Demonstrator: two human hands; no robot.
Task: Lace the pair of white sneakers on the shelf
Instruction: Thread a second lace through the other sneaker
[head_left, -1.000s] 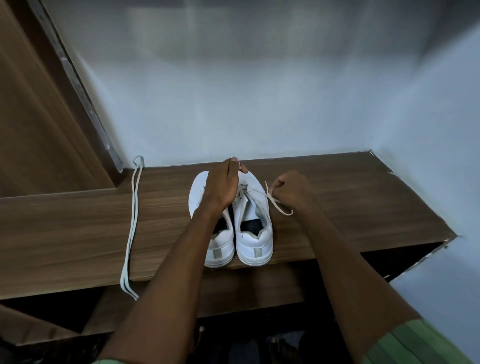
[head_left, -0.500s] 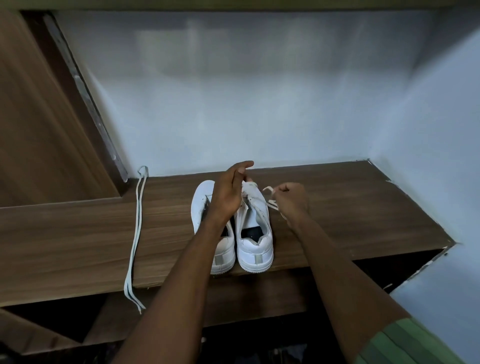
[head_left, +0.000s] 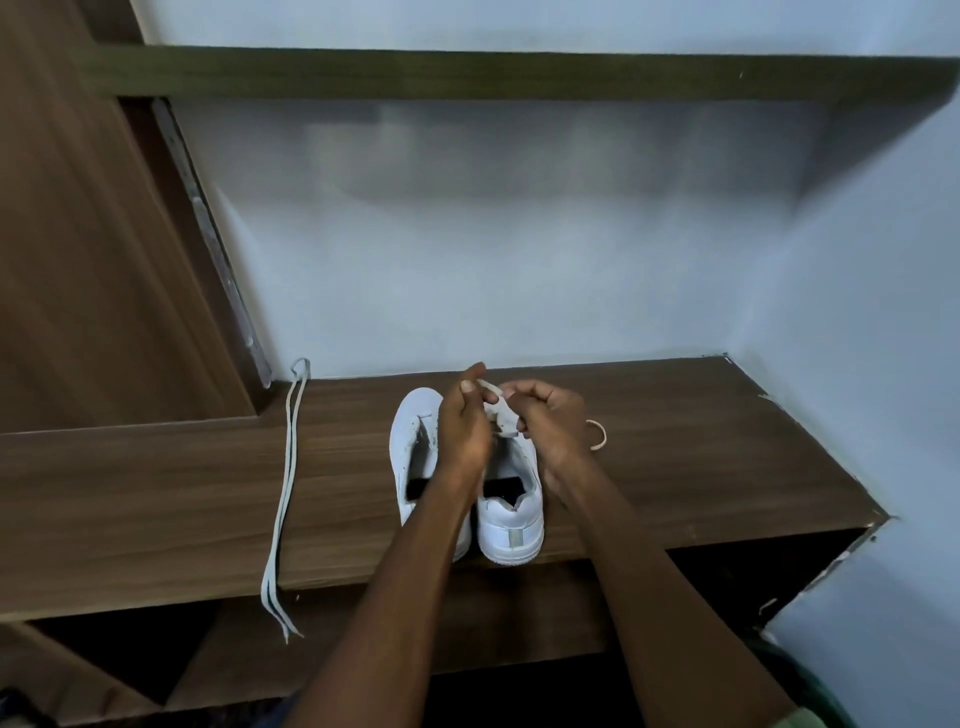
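With our left hand (head_left: 464, 415) and right hand (head_left: 550, 415) both pinching the lace (head_left: 501, 415) over the right sneaker (head_left: 511, 512), we should draw it through evenly, keeping the shoe steady on the shelf (head_left: 701, 457).

wooden shelf (head_left: 675, 467) | white sneakers (head_left: 511, 519) | loose lace (head_left: 283, 488)

Under the left hand (head_left: 464, 421) the left sneaker (head_left: 415, 441) is plain white with a black inside, and the right sneaker (head_left: 511, 512) below the right hand (head_left: 550, 423) is the same white, with a small grey tab on its heel. The lace (head_left: 597, 435) curling out just right of the right hand is cream, while the spare lace (head_left: 283, 499) well left of the left hand is white with a dark streak near its ends. The shelf (head_left: 156, 493) beneath both hands is dark brown woodgrain, and the wall (head_left: 493, 260) beyond them is pale blue-grey.
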